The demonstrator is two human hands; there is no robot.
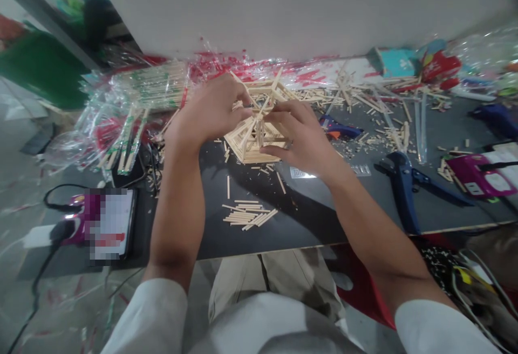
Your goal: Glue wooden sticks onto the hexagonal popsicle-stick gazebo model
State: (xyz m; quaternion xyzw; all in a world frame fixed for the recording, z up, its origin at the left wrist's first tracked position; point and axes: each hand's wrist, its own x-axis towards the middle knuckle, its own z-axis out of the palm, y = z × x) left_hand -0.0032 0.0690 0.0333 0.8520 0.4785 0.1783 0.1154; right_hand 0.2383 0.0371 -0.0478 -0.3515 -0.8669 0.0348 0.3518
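Note:
A small model built of thin wooden sticks (243, 151) stands on the dark tabletop, with a broad layered base and an open frame of crossed sticks above. At its upper left, my left hand (214, 107) is closed, thumb and forefinger at the upper frame. My right hand (303, 133) grips the model from the right, fingers at the upper sticks and thumb lower, near the base. Fingers hide parts of the frame. Closer to me lies a loose pile of short cut sticks (247, 215).
Blue cutting pliers (404, 186) lie to the right, and a blue glue gun (342, 128) rests behind my right hand. Bundled sticks in plastic (129, 141) and a phone (111, 224) are at left. A purple power strip (479, 176) sits far right. Stick scraps litter the back.

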